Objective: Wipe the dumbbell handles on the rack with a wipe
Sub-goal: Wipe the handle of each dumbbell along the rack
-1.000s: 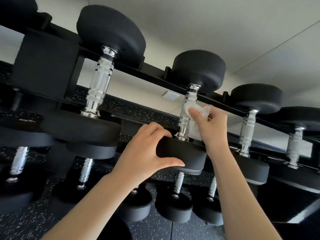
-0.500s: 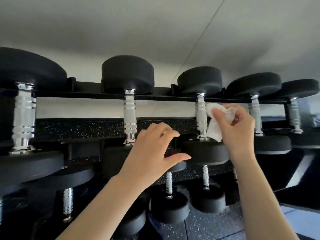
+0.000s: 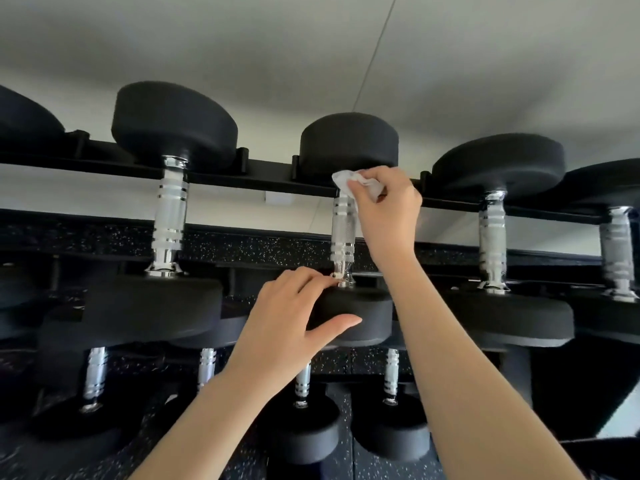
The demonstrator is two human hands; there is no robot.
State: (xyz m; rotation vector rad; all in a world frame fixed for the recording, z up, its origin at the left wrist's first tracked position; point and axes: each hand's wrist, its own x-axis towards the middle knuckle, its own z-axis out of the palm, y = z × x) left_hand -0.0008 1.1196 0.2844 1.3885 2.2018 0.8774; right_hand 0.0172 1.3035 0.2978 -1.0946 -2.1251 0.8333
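Head view: wipe (image 3: pixel 353 183) apparently touching handle (image 3: pixel 343 233).

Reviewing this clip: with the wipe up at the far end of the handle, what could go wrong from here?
1. The left hand grips only the near head of the dumbbell; a hard stroke might roll or shift it on the rack.
2. The right hand holds the wipe bunched at the handle top, so the lower knurling may get skipped.
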